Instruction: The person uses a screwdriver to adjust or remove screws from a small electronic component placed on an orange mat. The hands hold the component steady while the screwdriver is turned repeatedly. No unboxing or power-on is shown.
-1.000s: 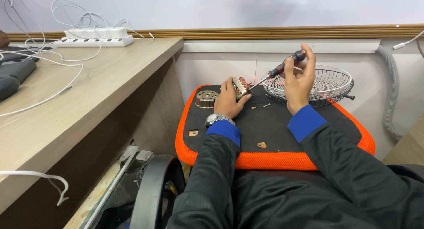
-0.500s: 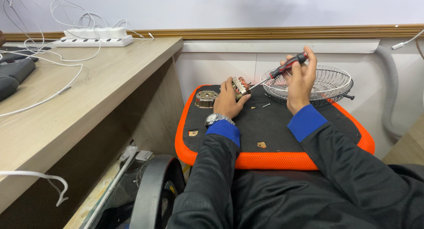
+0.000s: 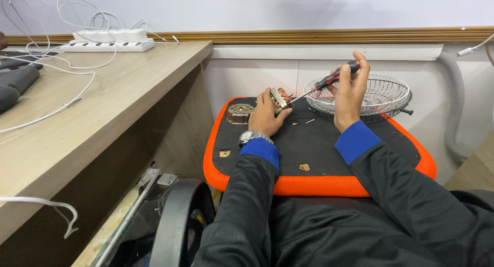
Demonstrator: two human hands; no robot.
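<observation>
- A small motor core (image 3: 281, 98), with copper windings and a metal frame, is held at the far left part of the black work mat (image 3: 329, 143), raised slightly off its surface.
- The left hand (image 3: 265, 115) is clenched around the core from below and behind; a wristwatch (image 3: 251, 137) is worn on that wrist.
- A red-and-black-handled screwdriver (image 3: 325, 84) is grasped in the right hand (image 3: 351, 94), fingers curled about the handle.
- The screwdriver's long axis is seen running down and to the left from the grip; the tip is placed at the core's right face. Contact itself cannot be confirmed.
- The core thus lies left of and lower than the right-hand grip.
- A round metal housing (image 3: 240, 113) is noted just left of the left hand.
- A wire fan guard (image 3: 383, 94) rests behind the right hand.
- Small loose parts (image 3: 304, 167) are scattered on the mat.
</observation>
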